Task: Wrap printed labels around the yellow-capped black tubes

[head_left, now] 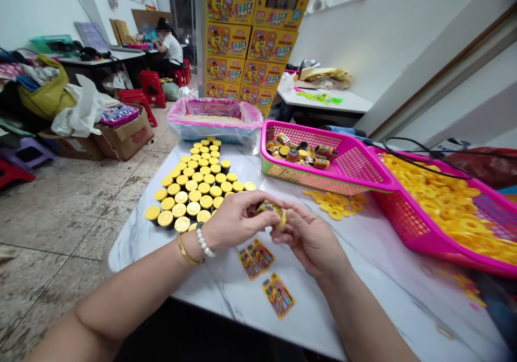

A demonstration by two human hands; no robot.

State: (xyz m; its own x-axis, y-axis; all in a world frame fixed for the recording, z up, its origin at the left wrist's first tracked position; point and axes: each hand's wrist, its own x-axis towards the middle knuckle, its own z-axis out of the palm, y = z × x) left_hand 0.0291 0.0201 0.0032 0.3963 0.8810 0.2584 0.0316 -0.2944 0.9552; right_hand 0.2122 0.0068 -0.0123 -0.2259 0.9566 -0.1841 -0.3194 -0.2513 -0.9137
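Above the table's front part, my left hand [232, 219] and my right hand [309, 238] meet around a small printed cup [271, 208] with a yellow edge. Fingers of both hands are closed on it and cover much of it. Below them, several flat yellow printed labels [278, 296] lie on the marbled white table [226, 281]. To the left of my hands stand many small dark cups with yellow lids [195, 195], packed in rows. A bracelet of white beads and a gold bangle circle my left wrist.
Behind my hands, a pink basket [331, 181] holds labelled cups. Yellow rings [335, 206] lie before it; more fill another pink basket [407, 227] at right. A plastic-lined basket [181, 130] and stacked yellow boxes [230, 39] stand behind. A person [172, 47] sits far left.
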